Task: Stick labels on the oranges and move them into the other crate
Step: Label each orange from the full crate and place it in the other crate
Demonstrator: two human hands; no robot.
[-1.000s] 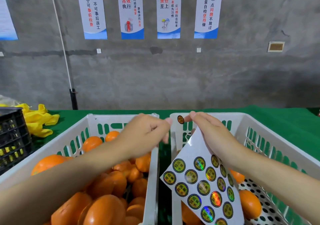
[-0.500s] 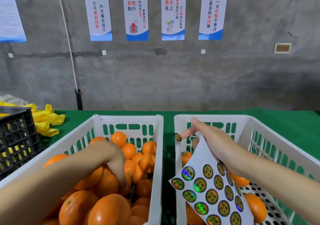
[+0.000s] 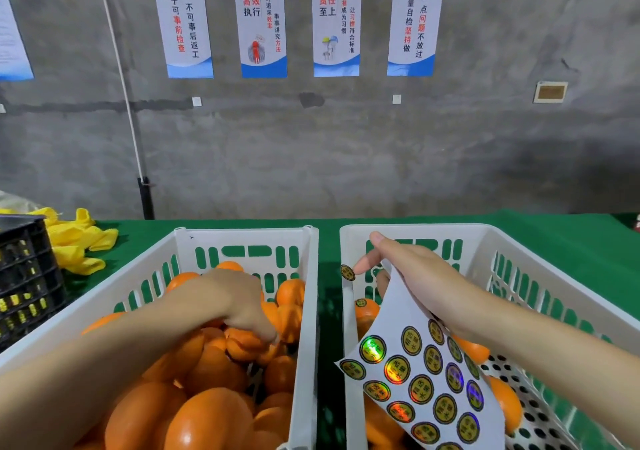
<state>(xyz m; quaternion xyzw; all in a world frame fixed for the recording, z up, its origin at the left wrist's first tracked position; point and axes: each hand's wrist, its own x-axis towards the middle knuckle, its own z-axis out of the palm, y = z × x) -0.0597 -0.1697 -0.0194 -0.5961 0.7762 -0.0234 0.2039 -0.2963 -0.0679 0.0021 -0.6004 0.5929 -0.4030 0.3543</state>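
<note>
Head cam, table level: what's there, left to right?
Black crate → yellow cloths → left hand, down among the oranges in the left white crate → single peeled label on a fingertip → right hand, holding the label sheet over the right white crate.

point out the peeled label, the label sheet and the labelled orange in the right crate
peeled label [image 3: 347, 272], head view, its round face
label sheet [image 3: 398, 314], head view, bare white top
labelled orange [image 3: 365, 316], head view, skin below label

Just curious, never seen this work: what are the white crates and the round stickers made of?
Crates: seemingly rigid moulded plastic, matte white, with slotted walls. Stickers: probably glossy holographic foil, judging by rainbow glints; their backing sheet curls like coated paper.
</note>
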